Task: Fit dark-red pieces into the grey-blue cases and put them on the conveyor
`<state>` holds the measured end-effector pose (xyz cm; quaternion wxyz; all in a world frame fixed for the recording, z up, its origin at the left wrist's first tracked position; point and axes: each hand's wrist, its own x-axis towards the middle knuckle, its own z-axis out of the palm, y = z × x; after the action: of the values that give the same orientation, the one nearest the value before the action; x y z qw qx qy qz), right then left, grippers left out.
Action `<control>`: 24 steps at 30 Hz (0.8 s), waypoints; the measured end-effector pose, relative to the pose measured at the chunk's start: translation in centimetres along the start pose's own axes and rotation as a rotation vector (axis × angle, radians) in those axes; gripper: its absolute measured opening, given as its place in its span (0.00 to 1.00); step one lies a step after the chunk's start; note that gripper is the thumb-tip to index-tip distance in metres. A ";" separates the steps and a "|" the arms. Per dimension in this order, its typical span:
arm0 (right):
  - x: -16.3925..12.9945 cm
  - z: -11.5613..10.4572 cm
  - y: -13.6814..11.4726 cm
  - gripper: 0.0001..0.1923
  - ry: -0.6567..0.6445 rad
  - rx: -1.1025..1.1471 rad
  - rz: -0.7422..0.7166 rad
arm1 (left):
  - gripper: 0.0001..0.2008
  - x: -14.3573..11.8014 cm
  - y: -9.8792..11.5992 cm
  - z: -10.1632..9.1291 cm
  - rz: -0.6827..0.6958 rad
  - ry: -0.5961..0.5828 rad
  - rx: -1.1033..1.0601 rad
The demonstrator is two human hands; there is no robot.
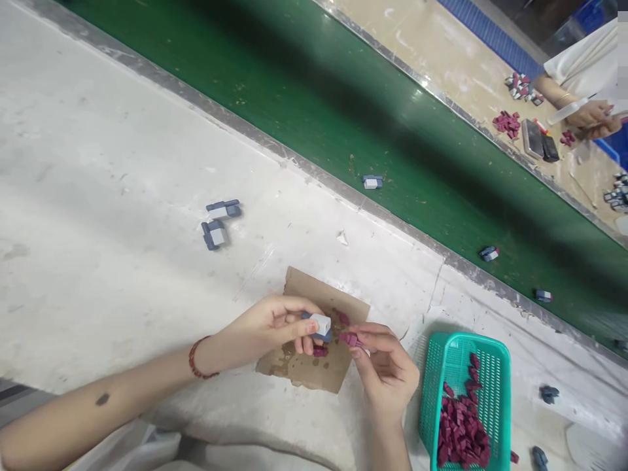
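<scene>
My left hand (pixel 284 324) is closed on a small blue-grey and white plastic part (pixel 321 325), with its white block facing up. Between the thumb and fingers of my right hand (pixel 385 363) is a small maroon plastic piece (pixel 350 339). The two parts are close together but apart, above a piece of brown cardboard (pixel 314 379) with wet-looking spots. On the cardboard, partly behind my hands, lie another maroon piece (pixel 320 351) and one more near its right side.
A green basket (pixel 505 392) of maroon pieces stands at my right. Two blue-grey parts (pixel 218 222) lie left on the white table. Beyond runs a green conveyor belt (pixel 275 98) carrying several parts. Across it, a co-worker's hands (pixel 591 118) are near piles of pieces.
</scene>
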<state>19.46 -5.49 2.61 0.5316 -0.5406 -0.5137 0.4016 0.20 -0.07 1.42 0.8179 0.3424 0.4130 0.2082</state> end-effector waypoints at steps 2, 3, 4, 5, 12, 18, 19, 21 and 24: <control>0.0 0.0 -0.1 0.12 -0.015 -0.005 -0.026 | 0.17 -0.1 -0.1 0.2 -0.029 -0.048 -0.014; 0.0 0.0 -0.1 0.13 -0.023 -0.015 -0.038 | 0.17 -0.2 0.0 0.3 -0.037 -0.071 -0.032; 0.0 0.0 -0.1 0.13 -0.033 -0.030 -0.047 | 0.17 -0.2 0.1 0.4 -0.043 -0.093 -0.052; 0.0 0.1 -0.2 0.13 -0.042 -0.047 -0.055 | 0.17 -0.3 0.1 0.5 -0.046 -0.111 -0.072; -0.2 0.2 -0.3 0.14 -0.116 -0.147 -0.124 | 0.17 -0.2 0.2 0.8 -0.055 -0.140 -0.088; -0.2 0.3 -0.3 0.12 -0.146 -0.237 -0.208 | 0.13 -0.1 0.4 0.7 -0.024 -0.085 0.059; -0.1 0.3 -0.3 0.11 -0.147 -0.230 -0.182 | 0.12 -0.2 0.5 0.7 -0.017 -0.067 0.089; 0.0 0.3 -0.3 0.08 -0.132 -0.194 -0.104 | 0.12 -0.2 0.6 0.8 -0.001 -0.032 0.146; -0.1 0.4 -0.2 0.03 -0.064 -0.133 0.002 | 0.12 -0.4 0.6 1.1 0.030 0.004 0.236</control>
<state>19.04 -5.56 2.77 0.4772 -0.5622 -0.5554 0.3842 0.88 -0.35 2.52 0.7678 0.4419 0.4312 0.1711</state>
